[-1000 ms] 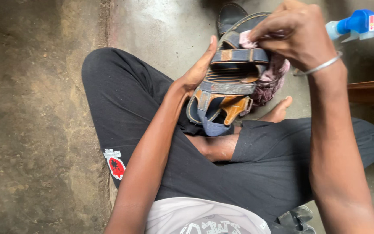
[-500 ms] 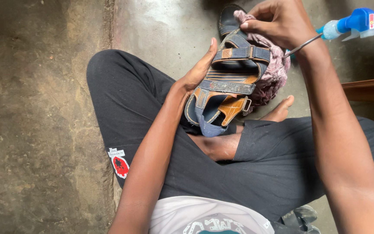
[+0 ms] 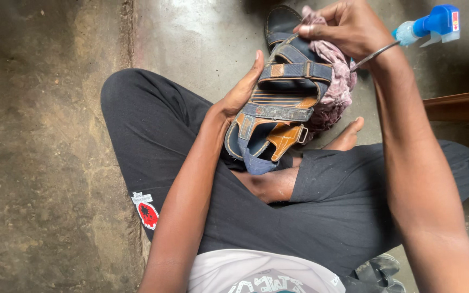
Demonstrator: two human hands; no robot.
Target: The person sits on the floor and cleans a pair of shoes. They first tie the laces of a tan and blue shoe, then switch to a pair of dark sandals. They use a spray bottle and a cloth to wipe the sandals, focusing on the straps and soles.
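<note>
Grey concrete floor (image 3: 44, 135) stretches away on the left, stained and rough. On the black trousers (image 3: 153, 141), low on the outer thigh, sits a small patch (image 3: 146, 210): a white tab above a red roundish emblem. The person sits cross-legged, and the left hand (image 3: 240, 95) cups the side of a blue and tan strapped sandal (image 3: 278, 111), held up over the lap, its fingers stretched along the sole's edge and thumb side hidden behind it. Above it, the right hand (image 3: 348, 27) pinches a mauve crumpled cloth (image 3: 335, 81), fingers closed on its top and pressing it against the sandal's front strap; a thin metal bangle rings that wrist. A second dark sandal (image 3: 280, 21) lies on the floor just behind. Far right, a spray bottle (image 3: 432, 24) with a blue trigger head and a small red-and-yellow label stands near a brown wooden edge (image 3: 460, 106).
</note>
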